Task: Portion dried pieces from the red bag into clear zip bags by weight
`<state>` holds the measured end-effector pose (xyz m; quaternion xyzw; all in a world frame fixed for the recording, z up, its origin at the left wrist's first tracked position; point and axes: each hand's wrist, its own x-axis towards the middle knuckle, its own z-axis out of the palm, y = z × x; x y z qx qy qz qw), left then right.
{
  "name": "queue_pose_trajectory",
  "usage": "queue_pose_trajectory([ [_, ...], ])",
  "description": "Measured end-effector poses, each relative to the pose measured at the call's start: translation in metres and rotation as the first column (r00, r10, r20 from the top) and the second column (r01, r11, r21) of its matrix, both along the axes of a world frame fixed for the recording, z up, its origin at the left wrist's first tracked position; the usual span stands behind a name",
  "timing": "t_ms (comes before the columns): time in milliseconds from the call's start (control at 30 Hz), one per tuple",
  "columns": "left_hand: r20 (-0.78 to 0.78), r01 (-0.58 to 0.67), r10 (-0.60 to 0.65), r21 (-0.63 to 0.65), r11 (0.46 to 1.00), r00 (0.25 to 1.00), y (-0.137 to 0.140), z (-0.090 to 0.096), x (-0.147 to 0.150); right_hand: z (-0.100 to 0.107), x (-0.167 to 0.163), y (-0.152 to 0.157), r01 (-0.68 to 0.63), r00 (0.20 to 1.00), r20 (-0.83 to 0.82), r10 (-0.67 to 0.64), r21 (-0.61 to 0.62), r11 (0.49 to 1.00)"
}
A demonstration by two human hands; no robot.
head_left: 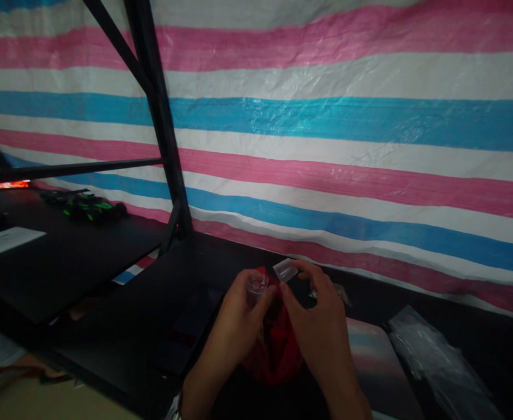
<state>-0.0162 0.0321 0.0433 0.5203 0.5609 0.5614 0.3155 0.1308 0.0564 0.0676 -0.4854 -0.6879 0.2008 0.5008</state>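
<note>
Plastic piece [285, 270] in narrow right-hand grip [320, 306]

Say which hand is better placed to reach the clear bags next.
Probably the right hand: it is nearer the bags, though it holds a clear plastic piece. The left hand, holding a rounded clear piece, is farther.

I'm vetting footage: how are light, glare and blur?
Head view: the table is dim; the sheet is brighter, with glare on its wrinkles. Head view, left: the green item looks soft. Head view, centre: the clear piece in the right hand lacks fine detail.
</note>
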Motion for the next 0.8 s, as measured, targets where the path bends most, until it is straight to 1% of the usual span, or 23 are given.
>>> queue_pose_trajectory([
  [67, 0.015, -0.047, 0.048, -0.085, 0.995, 0.999, -0.010, 0.011, -0.011, -0.006, -0.001, 0.004, -0.051, 0.995, 0.087, 0.056, -0.054, 0.997],
  [100, 0.011, -0.018, 0.020, -0.163, 0.986, 1.000, -0.018, 0.016, -0.015, -0.009, -0.001, 0.006, -0.091, 0.984, 0.142, 0.104, -0.096, 0.991],
  [133, -0.012, 0.013, -0.016, -0.231, 0.973, 1.000, -0.025, 0.021, -0.019, -0.013, -0.001, 0.007, -0.127, 0.968, 0.197, 0.154, -0.140, 0.982],
  [167, -0.047, 0.080, -0.098, -0.294, 0.953, 0.994, -0.033, 0.024, -0.022, -0.017, -0.001, 0.008, -0.155, 0.949, 0.246, 0.197, -0.181, 0.971],
  [200, -0.042, 0.171, -0.197, -0.341, 0.925, 0.980, -0.039, 0.026, -0.023, -0.020, -0.001, 0.008, -0.172, 0.930, 0.287, 0.231, -0.216, 0.961],
  [267, -0.023, 0.301, -0.343, -0.429, 0.852, 0.939, -0.047, 0.025, -0.019, -0.024, 0.001, 0.009, -0.190, 0.902, 0.333, 0.275, -0.267, 0.945],
  [300, -0.007, 0.348, -0.393, -0.454, 0.820, 0.919, -0.048, 0.022, -0.016, -0.025, 0.003, 0.009, -0.200, 0.894, 0.338, 0.296, -0.292, 0.935],
  [367, 0.042, 0.423, -0.461, -0.479, 0.769, 0.886, -0.043, 0.014, -0.007, -0.024, 0.007, 0.009, -0.230, 0.884, 0.318, 0.344, -0.345, 0.910],
  [433, 0.107, 0.463, -0.474, -0.480, 0.745, 0.874, -0.033, 0.006, -0.001, -0.021, 0.015, 0.009, -0.252, 0.874, 0.303, 0.381, -0.386, 0.887],
  [467, 0.130, 0.459, -0.457, -0.477, 0.749, 0.880, -0.028, 0.003, 0.001, -0.019, 0.019, 0.008, -0.253, 0.866, 0.312, 0.391, -0.400, 0.881],
  [500, 0.141, 0.437, -0.424, -0.469, 0.767, 0.895, -0.024, 0.000, 0.002, -0.018, 0.024, 0.006, -0.247, 0.858, 0.330, 0.394, -0.408, 0.879],
  [600, 0.159, 0.332, -0.293, -0.398, 0.855, 0.943, -0.016, -0.006, 0.000, -0.015, 0.042, 0.000, -0.202, 0.835, 0.398, 0.381, -0.422, 0.884],
  [667, 0.160, 0.257, -0.213, -0.350, 0.901, 0.964, -0.015, -0.006, -0.003, -0.015, 0.052, -0.005, -0.170, 0.817, 0.437, 0.376, -0.441, 0.881],
  [733, 0.135, 0.197, -0.160, -0.334, 0.922, 0.978, -0.019, -0.003, -0.006, -0.016, 0.058, -0.008, -0.156, 0.807, 0.458, 0.373, -0.444, 0.882],
  [800, 0.095, 0.171, -0.148, -0.336, 0.926, 0.984, -0.025, 0.000, -0.007, -0.017, 0.058, -0.007, -0.153, 0.817, 0.461, 0.346, -0.406, 0.901],
])
